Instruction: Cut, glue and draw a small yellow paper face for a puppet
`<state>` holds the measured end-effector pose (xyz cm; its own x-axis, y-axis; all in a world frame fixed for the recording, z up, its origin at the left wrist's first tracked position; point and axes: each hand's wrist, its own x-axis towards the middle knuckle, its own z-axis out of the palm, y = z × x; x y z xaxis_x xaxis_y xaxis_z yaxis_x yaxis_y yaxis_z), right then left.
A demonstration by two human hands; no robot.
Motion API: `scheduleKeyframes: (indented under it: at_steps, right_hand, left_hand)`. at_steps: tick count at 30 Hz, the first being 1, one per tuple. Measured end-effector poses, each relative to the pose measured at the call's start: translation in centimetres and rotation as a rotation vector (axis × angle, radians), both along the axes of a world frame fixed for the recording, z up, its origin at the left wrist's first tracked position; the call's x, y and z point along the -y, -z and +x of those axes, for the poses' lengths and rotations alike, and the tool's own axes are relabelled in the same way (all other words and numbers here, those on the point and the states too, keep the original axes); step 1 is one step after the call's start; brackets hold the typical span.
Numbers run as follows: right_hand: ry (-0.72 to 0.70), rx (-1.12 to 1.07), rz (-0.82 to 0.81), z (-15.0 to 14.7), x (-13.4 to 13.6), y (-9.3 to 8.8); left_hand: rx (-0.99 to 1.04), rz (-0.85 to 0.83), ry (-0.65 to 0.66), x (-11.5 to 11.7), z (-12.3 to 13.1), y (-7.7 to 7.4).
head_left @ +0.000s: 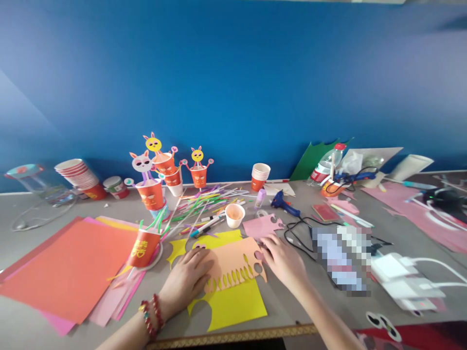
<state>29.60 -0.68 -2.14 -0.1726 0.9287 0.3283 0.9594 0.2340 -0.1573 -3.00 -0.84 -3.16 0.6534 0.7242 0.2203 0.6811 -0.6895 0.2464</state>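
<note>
A peach paper sheet (228, 262) with a row of leaf-shaped holes along its front edge lies over a cut yellow sheet (241, 308). My left hand (189, 272) rests flat on the left side of the peach sheet, fingers stretched out. At its right edge, beside round cut-outs, is my right hand (280, 257), fingers loosely bent and apart; its fingertips touch or nearly touch the paper. Just behind lies a pink paper scrap (260, 226) with cut edges. A white cup (234, 215) with something orange inside stands behind the peach sheet.
Orange sheets (69, 267) and a red cup with green strips (144, 248) lie left. Paper-cup figures (149, 192) stand behind, near scattered coloured sticks (204, 204). A blue glue gun (284, 203) with its cord, a bottle (324, 167) and white chargers (404, 277) are right.
</note>
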Motion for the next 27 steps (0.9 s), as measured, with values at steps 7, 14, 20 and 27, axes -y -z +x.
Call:
scheduleKeyframes:
  at_steps: [7,14,20,27]
  right_hand:
    - [0.027,0.068,-0.016,0.7,-0.1,0.0]
    - [0.089,0.125,-0.006,0.7,-0.9,0.3]
    - [-0.028,-0.011,0.061,-0.3,-0.2,-0.7]
    - [-0.230,-0.076,-0.018,-2.7,1.1,-0.7]
  left_hand:
    - [0.017,-0.006,-0.011,0.1,0.1,-0.2]
    - [0.025,-0.036,0.013,0.0,-0.1,0.0]
    - [0.116,0.047,-0.105,-1.6,-1.0,-1.4]
    - [-0.056,0.159,-0.240,-5.2,-0.5,-3.3]
